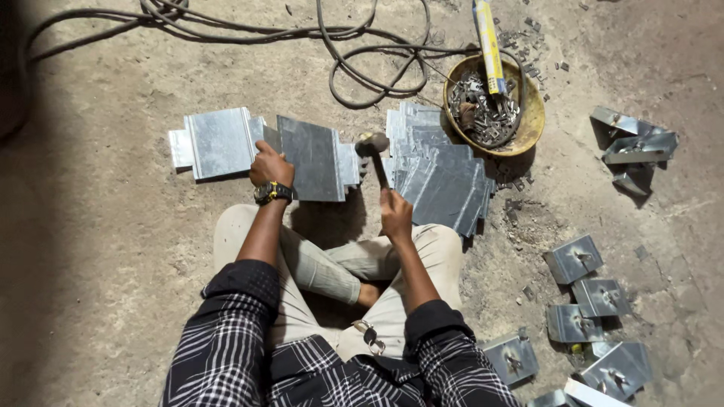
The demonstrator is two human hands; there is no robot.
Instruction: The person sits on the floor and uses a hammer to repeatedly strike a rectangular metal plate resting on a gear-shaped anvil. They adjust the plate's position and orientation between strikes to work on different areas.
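Observation:
I sit cross-legged on a dirt floor. My left hand (270, 165), with a black watch on its wrist, presses down on a grey sheet-metal plate (313, 157) lying flat in front of me. My right hand (395, 212) grips the handle of a hammer (372, 146), whose head is raised just to the right of that plate. Another flat metal piece (219, 142) lies to the left of my left hand. A fanned stack of similar plates (441, 169) lies to the right of the hammer.
A round yellowish bowl (532, 120) of small metal parts sits at the upper right, with a yellow-and-blue tool standing in it. Cables (354, 45) loop across the top. Folded metal brackets (575, 258) lie scattered at the right and lower right.

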